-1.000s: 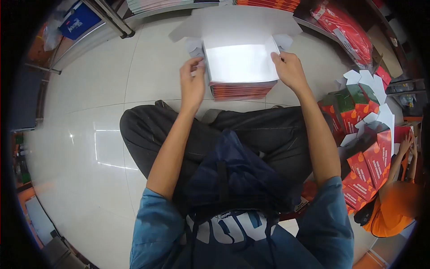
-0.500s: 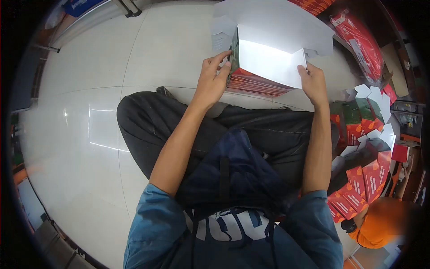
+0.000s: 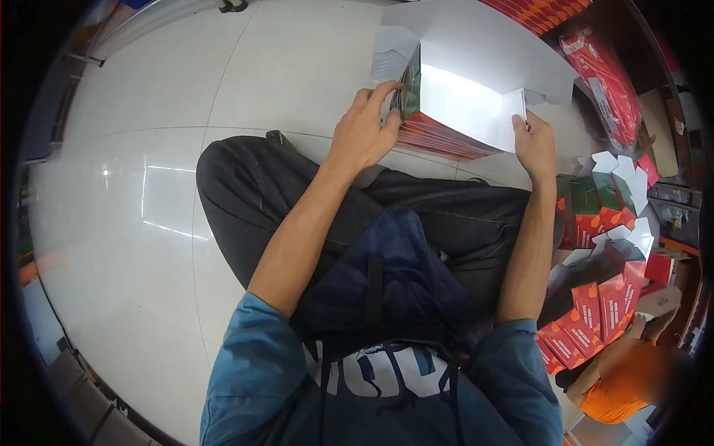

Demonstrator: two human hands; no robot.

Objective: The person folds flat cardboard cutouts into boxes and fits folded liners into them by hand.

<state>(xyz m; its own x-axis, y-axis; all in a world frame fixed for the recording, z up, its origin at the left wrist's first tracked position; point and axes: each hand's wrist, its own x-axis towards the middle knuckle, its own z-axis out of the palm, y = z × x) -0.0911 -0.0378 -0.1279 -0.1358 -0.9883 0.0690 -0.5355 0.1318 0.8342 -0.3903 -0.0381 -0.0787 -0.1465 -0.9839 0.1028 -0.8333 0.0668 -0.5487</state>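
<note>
Right hand: from my distant post I see the right hand (image 3: 535, 145), right of the upper centre, pinching the right wall of the open carton (image 3: 465, 97) between thumb and fingers.
Left hand: the left hand (image 3: 364, 126), at the upper centre, has thumb and fingers on the green left edge; I cannot tell if it grips the top carton or several layers.
Open carton: it lies in the upper centre-right of the frame, its white inside turned to me, the right wall raised, a wide panel spreading toward the top.
Carton stack: below it I see a carton stack (image 3: 446, 145) with red edges, flat layer upon layer, on the tiled floor (image 3: 119, 245).
Legs: dark trousers (image 3: 260, 201), crossed, fill the middle of the frame.
Formed boxes: red and green, the formed boxes (image 3: 584, 320) crowd the right side, some with white flaps up.
Red package: a red package (image 3: 602, 85) in clear wrap lies upper right.
Co-worker: a person in orange (image 3: 613, 390) sits lower right.
</note>
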